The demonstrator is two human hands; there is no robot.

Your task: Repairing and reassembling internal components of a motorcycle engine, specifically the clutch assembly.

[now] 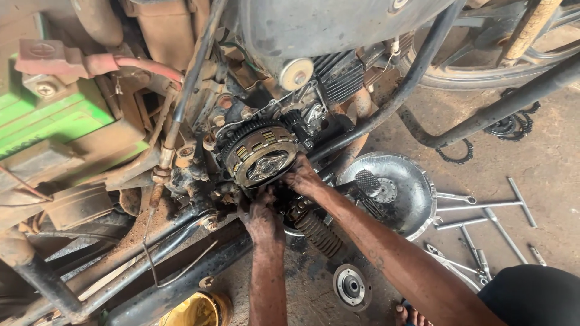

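Right forearm (386,253) — nearest camera, runs diagonal up to right hand (304,178), greasy, fingers curled on lower right rim of clutch assembly (261,154). Left hand (261,214) under lower edge of same clutch, fingertips hidden behind it; cannot tell if clenched. Clutch sits in open engine case (241,115) of motorcycle, toothed ring outward. Judgement — keep clutch square to shaft, pull evenly both sides, avoid tilt. Removed cover (393,187) on floor, T-wrenches (483,208) beside, round disc (351,286) near.
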